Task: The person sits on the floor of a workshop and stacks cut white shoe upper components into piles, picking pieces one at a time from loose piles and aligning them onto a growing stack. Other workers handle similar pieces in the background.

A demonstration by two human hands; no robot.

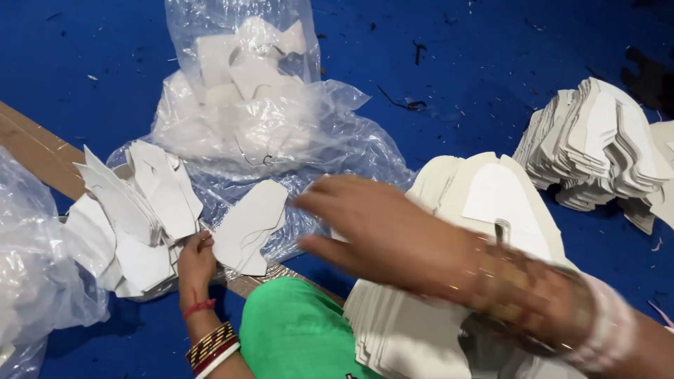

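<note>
Left hand [195, 260] low on the near side, fingers curled shut on the bottom edges of a fan of white cutouts [133, 210]. Pieces splay up and out from the pinch, likely so each edge stays separable. One single piece [249, 226] juts right of that hand, also seemingly caught at its lower edge; can't tell for certain whether the fingers hold it or it only leans on them.

Right hand [365, 224] motion-blurred, fingers spread wide, palm down, holding nothing that shows. Fingertips just right of the single piece, close but apart. Bangles on both wrists.

Under and behind the right forearm: a tall pile [491, 203] of the same white shapes, stacked flat and aligned, probably a sorted heap within easy reach. Far right of that hand, well apart, a second stack [597, 147], edges stepped.

Beyond both hands, a clear plastic bag [246, 91], mouth open, loose cutouts inside, crumpled film spreading toward the left hand. More plastic [35, 267] bunched left of the left hand.

Everything lies on a blue floor [491, 56] with dark scraps scattered. Brown board [31, 144] runs diagonally behind the left hand. Green-clad knee [295, 330] between the two arms.
</note>
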